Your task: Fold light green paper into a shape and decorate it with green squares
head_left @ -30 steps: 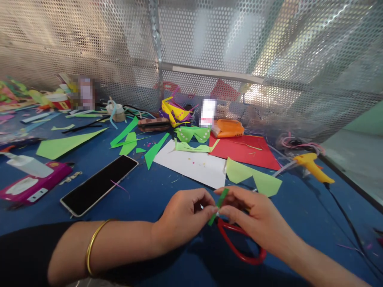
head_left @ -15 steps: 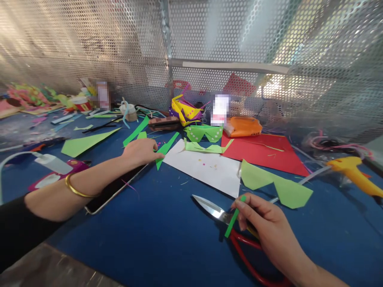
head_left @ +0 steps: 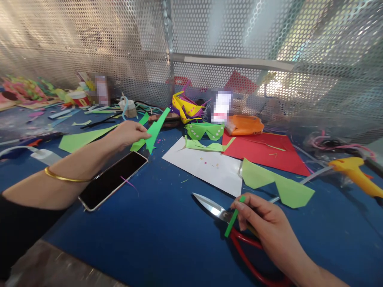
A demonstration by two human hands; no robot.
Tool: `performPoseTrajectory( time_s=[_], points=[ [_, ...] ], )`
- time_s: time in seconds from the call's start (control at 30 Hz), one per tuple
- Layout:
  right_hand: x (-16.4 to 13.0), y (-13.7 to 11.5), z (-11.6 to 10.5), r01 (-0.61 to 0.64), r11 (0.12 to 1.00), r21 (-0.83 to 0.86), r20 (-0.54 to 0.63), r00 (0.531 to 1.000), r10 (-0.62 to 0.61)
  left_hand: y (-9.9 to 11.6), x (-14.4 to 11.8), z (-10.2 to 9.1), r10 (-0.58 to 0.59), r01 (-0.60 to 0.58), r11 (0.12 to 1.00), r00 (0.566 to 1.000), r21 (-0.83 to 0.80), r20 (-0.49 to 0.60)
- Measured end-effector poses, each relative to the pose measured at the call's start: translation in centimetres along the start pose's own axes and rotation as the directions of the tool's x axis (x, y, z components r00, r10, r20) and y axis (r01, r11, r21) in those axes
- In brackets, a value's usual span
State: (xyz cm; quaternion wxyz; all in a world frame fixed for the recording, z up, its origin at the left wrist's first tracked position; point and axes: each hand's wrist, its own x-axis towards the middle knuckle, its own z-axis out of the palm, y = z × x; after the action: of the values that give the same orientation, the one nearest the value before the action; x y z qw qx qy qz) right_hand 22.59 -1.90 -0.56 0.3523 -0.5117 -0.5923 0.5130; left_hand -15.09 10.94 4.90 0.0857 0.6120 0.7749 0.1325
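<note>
My left hand (head_left: 127,133) reaches out over the blue table and pinches a long pointed piece of green paper (head_left: 155,129), lifted off the surface above a black phone (head_left: 113,179). My right hand (head_left: 265,227) rests near the front edge, holding a narrow green paper strip (head_left: 233,218) between thumb and fingers. Red-handled scissors (head_left: 215,209) lie under that hand, blades pointing left.
A white sheet (head_left: 206,167), a red sheet (head_left: 263,149) and a light green cut-out (head_left: 277,183) lie in the middle. Green paper glasses (head_left: 205,130) and a yellow glue gun (head_left: 354,173) sit further out. A perforated metal screen (head_left: 209,48) closes the back; scraps crowd the far left.
My left hand left the strip, reached far left, took the pointed green paper and has now lifted it off the table. My right hand keeps the strip over the scissors.
</note>
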Motion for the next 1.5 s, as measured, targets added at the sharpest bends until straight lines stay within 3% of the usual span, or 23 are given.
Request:
performPoseTrajectory(
  time_s=[0.13, 0.23, 0.37, 0.57, 0.97, 1.5],
  points=[
    [-0.1, 0.0, 0.0, -0.001, 1.000, -0.025, 0.014, 1.000, 0.001, -1.0, 0.1, -1.2, -0.022, 0.035, 0.993, 0.993, 0.112, -0.114],
    [-0.1, 0.2, -0.1, 0.004, 0.999, -0.053, 0.017, 1.000, -0.003, -0.3, -0.3, -0.5, 0.058, -0.030, 0.986, 0.984, 0.164, -0.170],
    [0.0, 0.3, -0.2, 0.020, 0.998, -0.063, 0.017, 1.000, -0.019, 0.8, 0.4, 1.7, 0.133, -0.128, 0.981, 0.991, 0.143, -0.024],
    [0.0, 0.0, -0.1, 0.019, 0.997, -0.072, 0.030, 0.999, -0.017, 0.5, 2.0, 3.4, 0.140, -0.140, 0.983, 0.990, 0.116, 0.011],
    [0.0, 0.0, -0.1, 0.006, 0.996, -0.083, 0.040, 0.999, -0.002, 0.0, 2.6, 3.6, 0.188, -0.189, 0.981, 0.982, 0.051, 0.026],
    [0.0, -0.2, -0.1, -0.032, 0.998, -0.059, 0.058, 0.998, 0.035, 0.7, 4.1, 3.5, 0.195, -0.207, 0.974, 0.974, 0.096, 0.118]
  ],
)
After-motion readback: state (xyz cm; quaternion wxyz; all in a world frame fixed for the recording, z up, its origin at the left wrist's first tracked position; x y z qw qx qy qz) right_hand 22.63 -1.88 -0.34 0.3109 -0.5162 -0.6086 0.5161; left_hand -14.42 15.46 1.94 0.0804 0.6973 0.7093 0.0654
